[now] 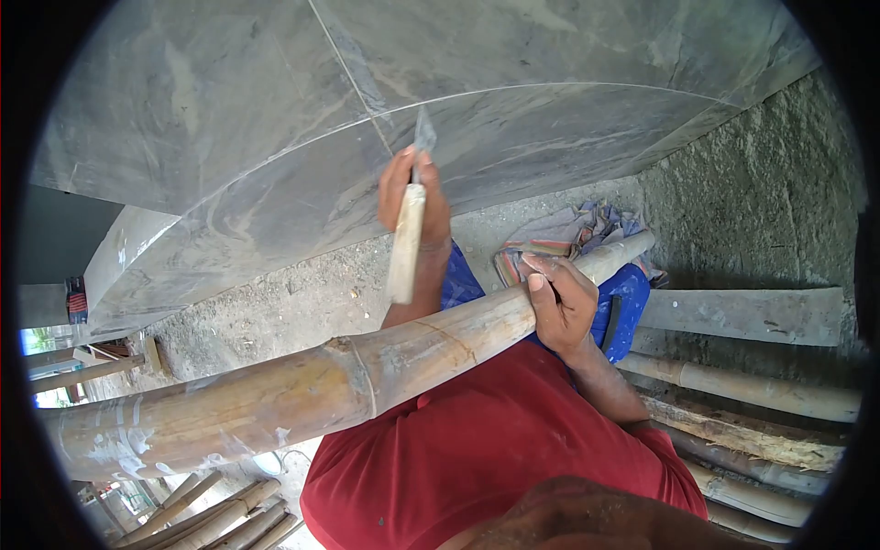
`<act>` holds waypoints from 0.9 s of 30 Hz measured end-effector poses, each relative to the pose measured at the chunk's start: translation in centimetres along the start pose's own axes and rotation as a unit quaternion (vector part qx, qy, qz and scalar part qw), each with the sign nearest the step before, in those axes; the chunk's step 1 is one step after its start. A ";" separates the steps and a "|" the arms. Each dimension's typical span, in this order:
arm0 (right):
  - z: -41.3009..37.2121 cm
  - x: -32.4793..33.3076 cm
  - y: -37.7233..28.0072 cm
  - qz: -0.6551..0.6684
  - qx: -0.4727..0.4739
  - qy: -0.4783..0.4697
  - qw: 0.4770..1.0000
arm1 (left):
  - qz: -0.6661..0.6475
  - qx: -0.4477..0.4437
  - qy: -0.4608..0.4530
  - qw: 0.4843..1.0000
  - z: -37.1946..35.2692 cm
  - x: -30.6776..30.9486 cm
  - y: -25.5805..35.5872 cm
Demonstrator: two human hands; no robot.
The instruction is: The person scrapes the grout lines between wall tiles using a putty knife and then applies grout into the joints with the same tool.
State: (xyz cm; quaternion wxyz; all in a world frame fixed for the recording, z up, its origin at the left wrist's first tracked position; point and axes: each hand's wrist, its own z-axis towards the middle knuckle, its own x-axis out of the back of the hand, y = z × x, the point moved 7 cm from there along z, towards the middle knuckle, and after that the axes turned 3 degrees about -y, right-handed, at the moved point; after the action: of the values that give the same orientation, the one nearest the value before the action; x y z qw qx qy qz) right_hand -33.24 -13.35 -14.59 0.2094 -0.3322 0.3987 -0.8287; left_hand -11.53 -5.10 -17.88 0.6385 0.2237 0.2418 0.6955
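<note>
My left hand (417,197) is closed around a putty knife (406,243), near where its pale wooden handle meets the narrow grey blade. The blade tip points up at the light joint line along the edge of the grey marbled tiles (367,170), overlapping it in this view. With my right hand (564,302) I grip a thick bamboo pole (275,390), fingers over its upper side near the right end. White smears mark the pole, which crosses in front of my red shirt (486,440) and hides part of my left forearm.
A crumpled striped cloth (555,238) lies behind the pole's right end. More bamboo poles (761,385) and a board (742,314) run along the right, beside a rough cement wall (770,183). At lower left are stacked poles (220,518) below.
</note>
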 end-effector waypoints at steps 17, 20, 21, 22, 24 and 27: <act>-0.6 -0.1 0.4 -0.007 -0.019 -0.003 1.000 | -0.021 -0.032 -0.073 0.997 -0.2 -0.9 1.2; -0.9 -0.1 0.7 0.003 -0.020 0.003 1.000 | -0.055 -0.015 -0.043 0.997 0.3 -1.4 0.6; -0.9 0.0 0.7 0.007 -0.012 0.015 1.000 | -0.035 -0.015 -0.032 0.999 0.5 -0.6 0.2; -0.8 0.0 0.8 0.006 -0.013 0.018 1.000 | -0.014 -0.014 -0.022 1.000 0.4 0.0 -0.4; -0.8 0.0 0.4 -0.011 0.007 0.020 1.000 | -0.002 -0.002 0.033 0.999 0.1 1.4 -1.3; -0.5 0.0 0.1 -0.017 -0.003 0.007 1.000 | -0.009 0.000 0.009 1.000 0.0 0.5 -0.7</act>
State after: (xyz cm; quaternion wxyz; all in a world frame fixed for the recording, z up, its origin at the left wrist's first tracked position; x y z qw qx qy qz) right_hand -33.63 -13.14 -14.92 0.1916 -0.3335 0.3976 -0.8331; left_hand -10.99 -4.57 -18.31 0.6427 0.2148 0.2495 0.6918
